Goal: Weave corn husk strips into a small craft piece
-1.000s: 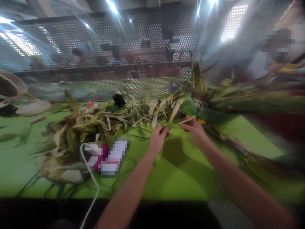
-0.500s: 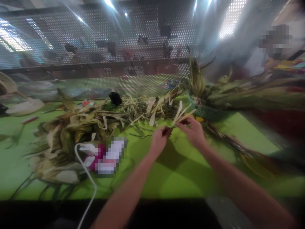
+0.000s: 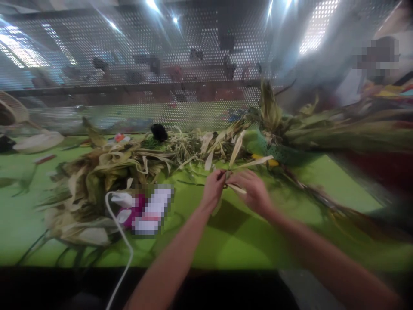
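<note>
Pale dried leaf strips (image 3: 237,150) fan out from between my two hands, above the green tabletop. My left hand (image 3: 213,186) is closed, its fingertips pinching the gathered base of the strips. Close on its right, my right hand (image 3: 253,187) has its fingers bent around the same base; one strip pokes out below them. Exactly how the right fingertips grip is partly hidden. Behind the hands lies a long heap of dried leaves (image 3: 142,159), curled and frayed.
A white power strip (image 3: 151,215) with a white cable (image 3: 130,247) lies left of my arms. A green basket (image 3: 280,150) bearing long leaves stands at the right back. Farther off are a round fan (image 3: 13,110), a perforated screen (image 3: 200,107) and a person at the right.
My right hand has come in closer to the left at the strips' base. The strips now spread wider, one upright, one to the right and one below. The view has shifted slightly.
</note>
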`<state>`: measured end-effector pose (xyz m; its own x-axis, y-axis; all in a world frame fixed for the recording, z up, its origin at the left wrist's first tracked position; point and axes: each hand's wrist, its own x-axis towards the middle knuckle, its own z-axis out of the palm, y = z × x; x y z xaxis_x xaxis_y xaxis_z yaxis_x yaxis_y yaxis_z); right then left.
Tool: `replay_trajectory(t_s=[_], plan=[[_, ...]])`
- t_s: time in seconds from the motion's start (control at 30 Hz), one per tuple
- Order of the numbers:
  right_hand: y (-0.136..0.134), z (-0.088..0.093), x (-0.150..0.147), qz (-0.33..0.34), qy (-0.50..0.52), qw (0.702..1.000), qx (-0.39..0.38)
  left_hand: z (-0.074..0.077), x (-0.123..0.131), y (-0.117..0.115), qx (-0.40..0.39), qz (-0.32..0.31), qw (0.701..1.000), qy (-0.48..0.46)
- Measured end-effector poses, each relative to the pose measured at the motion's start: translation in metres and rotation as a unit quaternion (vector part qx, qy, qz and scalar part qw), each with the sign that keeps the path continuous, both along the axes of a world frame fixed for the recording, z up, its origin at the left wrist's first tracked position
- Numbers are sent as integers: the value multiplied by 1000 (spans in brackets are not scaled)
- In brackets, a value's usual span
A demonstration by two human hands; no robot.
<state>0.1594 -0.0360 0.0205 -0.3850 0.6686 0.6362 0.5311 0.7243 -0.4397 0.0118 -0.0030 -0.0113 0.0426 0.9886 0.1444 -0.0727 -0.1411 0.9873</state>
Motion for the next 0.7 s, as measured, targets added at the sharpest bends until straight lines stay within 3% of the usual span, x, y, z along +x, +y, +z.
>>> replay_trajectory(t_s=[0.13, 0.3, 0.47, 0.7], plan=[[7, 7, 7, -25, 155, 979, -128, 3, -1, -2, -23, -50, 998, -33], [18, 8, 10, -58, 272, 920, -275, 9, 0, -6, 18, -41, 998, 54], [22, 4, 8, -75, 281, 906, -307, 6, -3, -4, 17, 7, 984, 175], [27, -3, 8, -99, 268, 913, -292, 5, -7, -1, 62, -7, 969, 238]])
